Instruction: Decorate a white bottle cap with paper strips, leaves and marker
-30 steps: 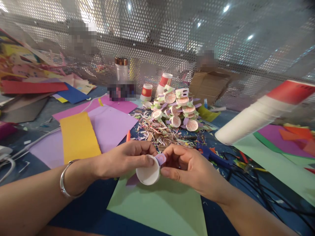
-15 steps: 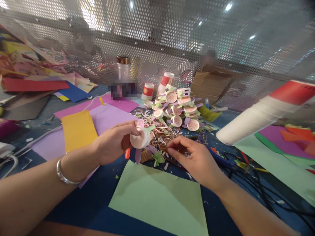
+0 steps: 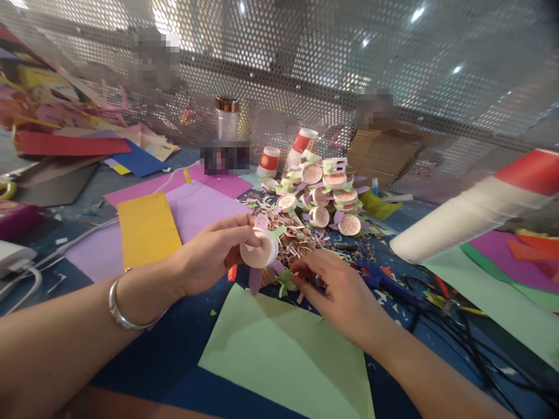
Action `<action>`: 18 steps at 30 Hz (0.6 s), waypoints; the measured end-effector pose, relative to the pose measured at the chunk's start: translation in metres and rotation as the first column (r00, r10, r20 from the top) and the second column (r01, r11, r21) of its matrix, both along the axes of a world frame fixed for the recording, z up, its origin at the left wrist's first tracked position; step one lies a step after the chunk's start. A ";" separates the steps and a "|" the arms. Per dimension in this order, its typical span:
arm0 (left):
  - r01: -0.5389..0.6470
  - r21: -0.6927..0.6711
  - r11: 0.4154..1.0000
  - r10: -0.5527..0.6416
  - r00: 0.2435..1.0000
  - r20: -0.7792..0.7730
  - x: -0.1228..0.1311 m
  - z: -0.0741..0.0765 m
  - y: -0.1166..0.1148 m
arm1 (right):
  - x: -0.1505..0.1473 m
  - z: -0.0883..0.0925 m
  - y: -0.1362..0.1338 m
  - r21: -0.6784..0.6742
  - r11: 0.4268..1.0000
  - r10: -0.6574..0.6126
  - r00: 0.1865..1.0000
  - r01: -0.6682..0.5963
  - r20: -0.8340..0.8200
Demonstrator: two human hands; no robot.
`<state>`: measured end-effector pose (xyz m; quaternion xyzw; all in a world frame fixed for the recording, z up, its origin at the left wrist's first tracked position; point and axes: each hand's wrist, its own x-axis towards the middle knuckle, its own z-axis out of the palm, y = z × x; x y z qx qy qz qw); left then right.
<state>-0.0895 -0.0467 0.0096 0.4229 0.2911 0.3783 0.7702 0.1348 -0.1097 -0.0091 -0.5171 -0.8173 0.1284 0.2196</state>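
Between thumb and fingers, my left hand (image 3: pixel 222 250) grips a white paper-cup bottom (image 3: pixel 257 249), a short round piece turned on its side. A pink paper face with drawn features sticks up from its top, a green tab shows at the right and a purple strip hangs below. To its right, my right hand (image 3: pixel 329 285) is pinched down at the edge of a small heap of green paper cutouts (image 3: pixel 285 283); how firmly the fingertips hold one is hard to see. Purple and brown scraps lie beside the cutouts. A light green sheet (image 3: pixel 283 355) lies below both hands.
Finished cup-bottom figures (image 3: pixel 321 195) are piled behind paper shreds (image 3: pixel 301 241). A blue glue gun (image 3: pixel 388 282) with black cables lies at right, under a long stack of cups (image 3: pixel 463 215). Coloured sheets (image 3: pixel 151 227) spread left. A perforated metal panel (image 3: pixel 271 70) stands behind.
My right hand has moved slightly left and down, from a brown scrap to the green cutouts. My left hand still holds the cup bottom. The view has shifted a little.
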 end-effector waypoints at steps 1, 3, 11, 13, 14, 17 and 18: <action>0.019 0.012 1.000 -0.019 1.000 -0.002 0.000 0.000 0.000 | 0.000 -0.001 0.001 0.001 1.000 -0.017 1.000 0.017 0.003; 0.054 0.030 0.998 -0.054 0.999 -0.007 0.000 -0.001 0.000 | 0.000 -0.003 0.003 0.002 1.000 -0.026 1.000 0.025 0.011; 0.074 0.035 0.997 -0.074 0.997 0.002 0.000 -0.003 0.000 | -0.001 -0.009 0.007 0.011 1.000 0.026 1.000 -0.026 0.003; 0.076 0.033 0.997 -0.076 0.997 0.007 0.000 -0.003 0.000 | -0.001 -0.008 0.007 0.013 0.999 0.034 0.999 -0.034 -0.012; 0.079 0.032 0.996 -0.080 0.997 0.011 0.000 -0.002 0.001 | -0.001 -0.007 0.006 0.014 0.999 0.037 0.999 -0.037 -0.021; 0.103 0.039 0.994 -0.105 0.994 0.036 0.000 -0.002 0.000 | 0.001 -0.003 0.006 0.023 0.999 0.041 0.998 -0.040 -0.049; 0.110 0.040 0.993 -0.112 0.993 0.043 0.000 -0.001 0.000 | 0.002 -0.002 0.005 0.028 0.999 0.044 0.997 -0.042 -0.068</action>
